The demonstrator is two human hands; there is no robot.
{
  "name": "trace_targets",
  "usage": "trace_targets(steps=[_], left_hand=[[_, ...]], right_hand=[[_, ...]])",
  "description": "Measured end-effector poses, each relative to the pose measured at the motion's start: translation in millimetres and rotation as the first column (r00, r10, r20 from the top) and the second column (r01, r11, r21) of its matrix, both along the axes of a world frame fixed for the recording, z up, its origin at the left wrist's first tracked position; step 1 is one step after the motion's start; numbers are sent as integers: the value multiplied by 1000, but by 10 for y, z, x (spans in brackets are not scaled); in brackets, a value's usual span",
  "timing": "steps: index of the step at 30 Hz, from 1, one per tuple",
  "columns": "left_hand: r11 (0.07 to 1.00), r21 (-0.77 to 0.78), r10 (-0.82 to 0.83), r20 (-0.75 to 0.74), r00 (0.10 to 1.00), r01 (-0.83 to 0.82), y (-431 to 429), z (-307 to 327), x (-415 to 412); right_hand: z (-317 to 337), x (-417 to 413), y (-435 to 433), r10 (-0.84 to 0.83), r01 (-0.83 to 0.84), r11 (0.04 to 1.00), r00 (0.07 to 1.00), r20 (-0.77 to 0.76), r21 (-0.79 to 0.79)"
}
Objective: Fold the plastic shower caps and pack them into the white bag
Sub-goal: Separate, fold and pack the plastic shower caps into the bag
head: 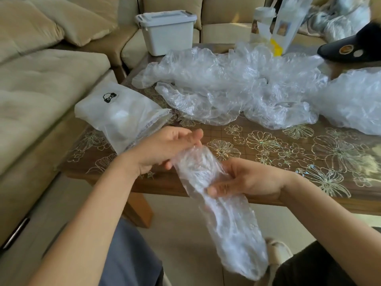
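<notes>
A clear plastic shower cap [222, 219], folded into a long narrow strip, hangs from my hands over the table's front edge. My right hand [249, 180] grips the strip near its upper part, thumb on top. My left hand [165, 149] touches the strip's top end with straight fingers. The white bag [121, 116], with a small black logo, lies on the table's left corner, its mouth facing my left hand. A heap of loose clear shower caps [237, 85] covers the far half of the table.
The wooden table [288, 153] has a gold flower-pattern cover. A white lidded box [167, 32], upright printed packs [286, 23] and a black cap [356, 46] stand at the back. A beige sofa [41, 79] runs along the left. My knees are below.
</notes>
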State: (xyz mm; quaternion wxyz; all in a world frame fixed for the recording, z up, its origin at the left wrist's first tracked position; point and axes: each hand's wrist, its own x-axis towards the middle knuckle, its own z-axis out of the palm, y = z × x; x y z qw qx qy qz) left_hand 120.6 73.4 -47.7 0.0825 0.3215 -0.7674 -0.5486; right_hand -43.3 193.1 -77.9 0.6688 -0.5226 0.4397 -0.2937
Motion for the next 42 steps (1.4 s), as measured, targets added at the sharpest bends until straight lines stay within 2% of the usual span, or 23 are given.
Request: trace_targets(steps=[1,3,4,6,7,9,11,14,16,20,23,26,29,34,39,42], left_hand=[[996,-9,88,-47,995,-89,-8,-5,-15],[971,102,231,-167,958,-216,8,-30,-65],[962,175,241,-188,952,-209,42,-37,-89],[956,278,138,-164,977,-89,144,-111,-110],[953,298,95,-142,985,-49,202,-165,-134],[958,269,134,-113,985,-99,295,-266,-174],[949,233,248,-140,959,-211,345,-316,-221],[907,265,374,-153,915,-327,360,-361,-265],[892,275,406,-140,903,-358,353,-368,-276],[888,279,416,-146,898,-366,326,-355,-279],[884,307,412,-149,899,-354,305,-347,-271],[875,406,357,-175,918,-263,301,-313,-261],[892,344,364,-165,916,-292,315,-329,-250],[896,174,438,-207,875,-408,310,-385,-278],[888,212,452,-251,856,-408,334,-397,-308],[871,289,471,-262,842,-397,346,-376,-338]], right_hand=[[-3,-21,4,-73,74,997,997,17,-28],[-17,-98,-2,-240,244,966,969,53,-88],[-21,-138,-11,-314,320,943,946,80,-90],[-14,-178,-30,-412,423,902,903,124,-81],[-24,-194,-31,-445,459,885,883,146,-79],[-40,-188,-21,-484,501,864,856,182,-57],[-65,-173,-11,-498,511,859,850,172,-37],[-70,-151,-9,-488,491,870,871,61,-53],[-58,-140,-13,-506,504,860,863,4,-81],[-51,-180,-45,-612,577,784,780,-131,-227],[-68,-187,-71,-655,630,750,751,-87,-203],[-80,-154,-87,-673,663,732,740,-15,-158],[-77,-123,-78,-658,658,743,752,50,-120],[-94,-133,-87,-668,668,738,743,39,-100],[-116,-167,-92,-633,645,763,738,235,29],[-105,-159,-94,-642,650,757,717,271,71]])
